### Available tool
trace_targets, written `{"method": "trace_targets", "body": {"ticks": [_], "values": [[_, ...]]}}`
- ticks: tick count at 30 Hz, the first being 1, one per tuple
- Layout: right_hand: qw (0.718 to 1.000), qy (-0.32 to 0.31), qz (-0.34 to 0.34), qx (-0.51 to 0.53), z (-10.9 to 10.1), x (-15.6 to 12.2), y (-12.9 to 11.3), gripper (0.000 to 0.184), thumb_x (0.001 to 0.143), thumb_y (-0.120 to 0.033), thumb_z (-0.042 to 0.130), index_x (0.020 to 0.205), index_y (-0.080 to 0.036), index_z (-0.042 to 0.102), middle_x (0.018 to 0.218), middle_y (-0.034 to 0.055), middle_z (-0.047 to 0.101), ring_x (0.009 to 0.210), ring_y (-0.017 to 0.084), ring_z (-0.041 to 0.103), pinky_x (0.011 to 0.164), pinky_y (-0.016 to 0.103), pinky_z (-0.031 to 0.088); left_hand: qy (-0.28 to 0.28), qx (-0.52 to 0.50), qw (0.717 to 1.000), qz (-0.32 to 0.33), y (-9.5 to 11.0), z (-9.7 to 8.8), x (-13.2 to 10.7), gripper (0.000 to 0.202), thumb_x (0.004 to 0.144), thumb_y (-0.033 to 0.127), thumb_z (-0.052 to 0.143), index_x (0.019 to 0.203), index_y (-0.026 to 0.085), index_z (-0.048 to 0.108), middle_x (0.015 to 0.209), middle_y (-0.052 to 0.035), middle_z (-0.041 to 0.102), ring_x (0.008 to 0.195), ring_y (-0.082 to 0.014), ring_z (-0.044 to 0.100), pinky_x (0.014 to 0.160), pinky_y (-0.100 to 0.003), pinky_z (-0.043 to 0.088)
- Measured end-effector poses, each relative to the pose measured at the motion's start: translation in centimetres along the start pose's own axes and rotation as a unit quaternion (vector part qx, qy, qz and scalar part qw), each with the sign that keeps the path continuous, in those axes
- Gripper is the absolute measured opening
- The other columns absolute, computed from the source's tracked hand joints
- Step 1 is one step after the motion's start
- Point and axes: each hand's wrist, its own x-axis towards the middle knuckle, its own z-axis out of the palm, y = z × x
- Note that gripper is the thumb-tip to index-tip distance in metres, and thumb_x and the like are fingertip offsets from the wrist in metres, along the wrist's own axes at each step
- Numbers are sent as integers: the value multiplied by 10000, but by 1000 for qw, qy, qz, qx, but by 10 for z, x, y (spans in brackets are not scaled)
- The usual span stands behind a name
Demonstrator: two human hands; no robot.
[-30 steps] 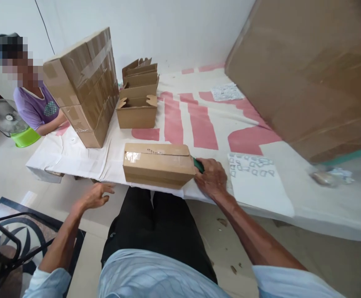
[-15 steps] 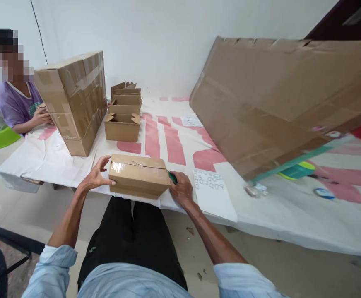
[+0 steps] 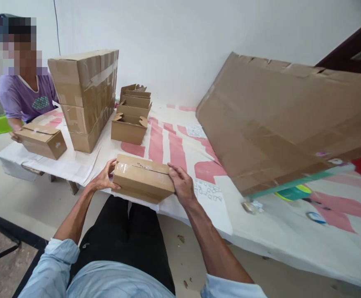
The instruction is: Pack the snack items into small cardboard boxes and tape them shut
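Note:
A closed cardboard box (image 3: pixel 143 180) with clear tape over its left end lies at the table's front edge, right before me. My left hand (image 3: pixel 106 177) grips its left end, thumb low on the front and fingers behind. On the opposite end, my right hand (image 3: pixel 182 182) has its fingers over the top corner. A sliver of something green shows under that palm; its kind is hidden. Beyond the box stand several open cardboard boxes (image 3: pixel 128 131) in a row.
Taped boxes form a tall stack (image 3: pixel 84 103) at left. Beside it, a person in a purple shirt (image 3: pixel 33 97) has a hand on another closed box (image 3: pixel 42 140). A large cardboard sheet (image 3: pixel 280 124) leans at right. A marked paper sheet (image 3: pixel 213 207) lies by my right hand.
My right hand has moved up from beside the box's right end onto its top corner. The green thing is now mostly hidden. At left, the other person's closed box has come into view.

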Motion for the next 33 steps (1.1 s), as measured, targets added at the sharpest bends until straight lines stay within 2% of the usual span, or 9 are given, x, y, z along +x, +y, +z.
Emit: {"method": "trace_targets", "body": {"ticks": [5,8,11,15,18,22,25,29,33], "values": [[998,-18,48,34,3,1,-6,617,726,-673,806,1138,-214,796,1122,70,812,986,271,724,834,390,586,75,81,993,30,30,9,-15,1280,598,454,973,1659,232,293,1699,-212,385,1589,-420,358,1232,-558,412],[996,-27,69,50,3,3,1,651,711,-685,812,1146,-201,794,1080,68,815,920,259,729,762,364,578,84,131,986,59,48,15,-21,1273,588,445,976,1657,207,325,1684,-200,392,1541,-428,407,1232,-535,424],[997,-28,69,25,2,7,3,664,701,-713,795,1119,-197,795,1064,73,817,927,267,724,778,382,579,88,165,980,63,61,18,-23,1229,586,405,963,1642,229,360,1636,-171,448,1462,-424,484,1191,-528,467],[997,-42,-5,-58,1,11,-18,622,745,-710,754,1081,-188,792,1087,105,815,1015,297,719,882,447,586,112,216,968,68,76,16,-23,1166,574,390,967,1593,220,426,1570,-166,520,1451,-438,482,1222,-576,398],[985,-22,-135,-108,5,9,-62,502,883,-631,671,1106,-196,786,1135,121,797,1057,300,720,937,482,588,114,256,957,75,88,15,-21,1140,571,425,974,1567,223,459,1529,-167,562,1440,-457,481,1204,-606,383],[911,-64,-361,-189,22,-5,-136,269,997,-444,640,1108,-250,791,1171,104,770,1123,300,700,992,502,578,109,277,951,88,99,23,-14,1146,565,509,990,1549,231,472,1509,-171,583,1425,-469,491,1191,-616,368],[837,-149,-468,-242,38,-15,-173,172,1018,-307,632,1039,-256,795,1082,91,780,1088,296,694,1006,502,558,111,283,948,93,102,33,-7,1202,544,537,1009,1567,248,446,1518,-175,579,1428,-478,486,1181,-633,356],[745,-262,-502,-353,52,-17,-188,120,993,-253,671,996,-240,790,1045,87,776,1025,285,674,956,460,539,119,283,947,92,102,44,1,1290,535,538,1018,1619,261,376,1555,-181,555,1440,-496,469,1167,-659,354],[686,-288,-491,-453,57,-10,-187,66,963,-234,718,976,-217,779,1012,87,760,978,265,638,860,387,488,131,283,945,100,104,52,4,1313,514,479,1040,1618,236,373,1591,-198,532,1454,-491,459,1177,-648,352]]}}
